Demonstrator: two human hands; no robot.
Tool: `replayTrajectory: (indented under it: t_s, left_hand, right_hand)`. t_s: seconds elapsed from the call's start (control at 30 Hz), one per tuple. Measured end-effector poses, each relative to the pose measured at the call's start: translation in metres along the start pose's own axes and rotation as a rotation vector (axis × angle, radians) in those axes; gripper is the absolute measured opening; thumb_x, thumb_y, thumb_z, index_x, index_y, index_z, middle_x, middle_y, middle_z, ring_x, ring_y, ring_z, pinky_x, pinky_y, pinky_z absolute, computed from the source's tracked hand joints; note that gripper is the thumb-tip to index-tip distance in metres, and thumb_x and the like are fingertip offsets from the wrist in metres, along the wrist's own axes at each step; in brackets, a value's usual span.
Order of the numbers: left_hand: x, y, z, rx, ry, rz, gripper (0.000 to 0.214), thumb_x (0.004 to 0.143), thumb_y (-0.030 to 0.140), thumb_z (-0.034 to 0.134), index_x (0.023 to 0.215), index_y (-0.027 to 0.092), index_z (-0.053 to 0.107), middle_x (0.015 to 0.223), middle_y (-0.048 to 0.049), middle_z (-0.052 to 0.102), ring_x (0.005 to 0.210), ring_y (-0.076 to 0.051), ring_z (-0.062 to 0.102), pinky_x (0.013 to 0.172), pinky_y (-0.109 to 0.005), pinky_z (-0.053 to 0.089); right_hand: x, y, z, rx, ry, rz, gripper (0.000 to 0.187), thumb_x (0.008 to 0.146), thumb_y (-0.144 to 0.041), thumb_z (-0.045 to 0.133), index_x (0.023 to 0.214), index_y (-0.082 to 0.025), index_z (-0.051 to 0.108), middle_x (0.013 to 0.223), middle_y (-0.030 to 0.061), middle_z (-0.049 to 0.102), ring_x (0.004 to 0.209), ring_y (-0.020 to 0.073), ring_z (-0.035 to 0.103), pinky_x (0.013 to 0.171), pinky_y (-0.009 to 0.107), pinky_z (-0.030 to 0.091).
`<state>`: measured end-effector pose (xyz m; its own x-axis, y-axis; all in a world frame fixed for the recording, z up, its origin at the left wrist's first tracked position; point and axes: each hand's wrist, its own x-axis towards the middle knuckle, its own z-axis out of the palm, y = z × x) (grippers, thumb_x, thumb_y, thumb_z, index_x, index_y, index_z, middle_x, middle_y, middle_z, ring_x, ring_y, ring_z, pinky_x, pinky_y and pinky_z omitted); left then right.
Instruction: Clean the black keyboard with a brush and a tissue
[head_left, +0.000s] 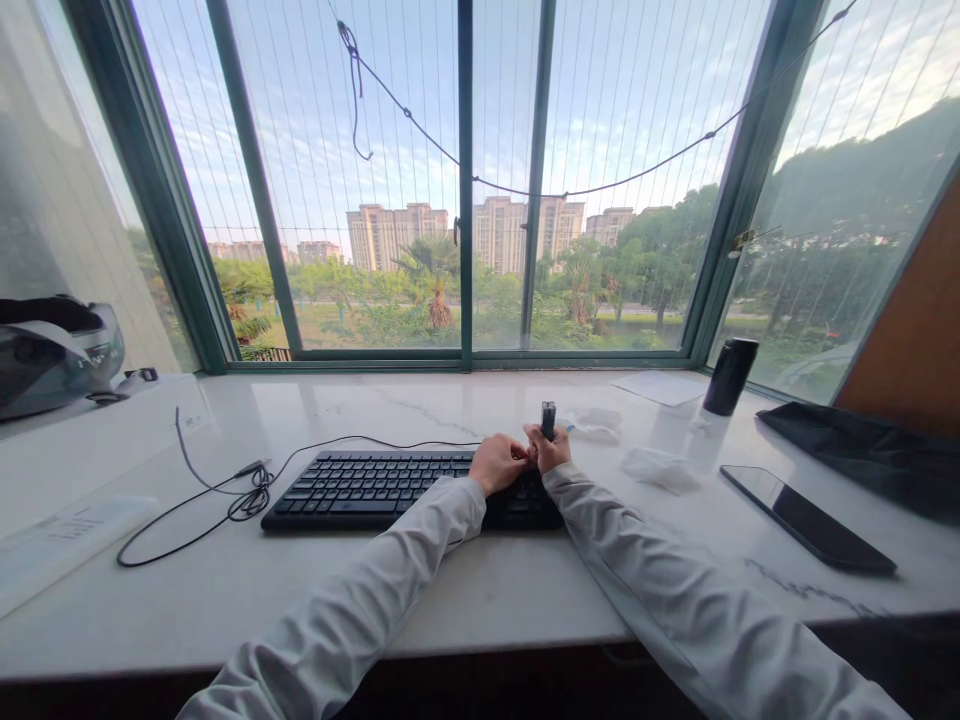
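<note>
A black keyboard (375,483) lies on the white marbled counter, with both my hands over its right part. My right hand (550,452) is closed around a small dark, block-shaped object (548,420), whose squared end sticks up above the fist. My left hand (496,464) has its fingers pinched together right beside the right hand's fingers. What sits between the left fingertips is too small and hidden to make out. The keyboard's right end is partly covered by the hands and sleeves.
The keyboard cable (251,490) lies coiled on the left, near a clear plastic package (71,545). Crumpled clear wrappers (660,468), a black cylinder (730,377), a phone (806,520) and black cloth (862,450) are on the right. A helmet-like object (56,350) stands far left. Windows rise behind the counter.
</note>
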<state>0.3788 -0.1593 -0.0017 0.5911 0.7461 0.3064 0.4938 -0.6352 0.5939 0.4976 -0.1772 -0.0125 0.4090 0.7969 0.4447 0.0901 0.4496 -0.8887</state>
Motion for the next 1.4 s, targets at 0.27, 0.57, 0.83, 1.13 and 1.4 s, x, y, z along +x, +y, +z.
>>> replayTrajectory:
  t_s: [0.27, 0.57, 0.83, 1.13, 1.4]
  left_hand:
    - [0.002, -0.002, -0.001, -0.016, -0.036, 0.022, 0.027, 0.074, 0.037, 0.058, 0.076, 0.017, 0.075, 0.068, -0.0009, 0.068, 0.068, -0.015, 0.061, 0.061, -0.022, 0.040]
    - [-0.002, -0.002, -0.007, -0.243, 0.107, -0.016, 0.028, 0.078, 0.041, 0.061, 0.089, 0.018, 0.072, 0.082, -0.0042, 0.072, 0.077, -0.015, 0.065, 0.072, -0.024, 0.048]
    - [0.018, -0.018, -0.032, -0.086, 0.146, -0.079, 0.035, 0.071, 0.052, 0.066, 0.088, 0.023, 0.074, 0.079, -0.0031, 0.072, 0.071, -0.016, 0.066, 0.065, -0.024, 0.048]
    - [0.139, -0.049, -0.024, 0.028, -0.095, -0.290, 0.030, 0.064, 0.043, 0.075, 0.083, 0.020, 0.076, 0.082, -0.0038, 0.073, 0.067, -0.013, 0.064, 0.064, -0.021, 0.047]
    - [0.204, -0.067, 0.010, 0.020, -0.071, -0.363, 0.021, 0.062, 0.032, 0.076, 0.077, 0.018, 0.075, 0.069, -0.0033, 0.070, 0.057, -0.010, 0.058, 0.052, -0.018, 0.043]
  right_hand:
    - [-0.007, -0.002, -0.002, -0.071, -0.032, -0.088, 0.045, 0.068, -0.043, 0.061, 0.040, -0.020, 0.034, 0.036, -0.0067, 0.031, 0.035, 0.0048, 0.029, 0.035, 0.021, 0.024]
    - [0.022, -0.025, -0.014, 0.034, 0.414, -0.098, 0.044, 0.071, -0.050, 0.057, 0.046, -0.023, 0.033, 0.035, -0.0079, 0.029, 0.033, 0.0066, 0.026, 0.036, 0.023, 0.022]
    - [0.019, -0.019, -0.034, -1.092, 0.163, -0.125, 0.022, 0.076, -0.034, 0.054, 0.068, -0.021, 0.069, 0.068, 0.0056, 0.069, 0.068, 0.0179, 0.060, 0.060, 0.025, 0.035]
    - [0.022, -0.029, -0.047, -1.253, 0.170, -0.013, 0.028, 0.084, -0.039, 0.047, 0.086, -0.029, 0.073, 0.081, 0.0058, 0.071, 0.079, 0.0211, 0.064, 0.068, 0.028, 0.040]
    - [0.029, -0.025, -0.056, -1.255, 0.137, 0.032, 0.028, 0.083, -0.039, 0.048, 0.085, -0.028, 0.073, 0.083, 0.0068, 0.071, 0.081, 0.0225, 0.064, 0.071, 0.031, 0.043]
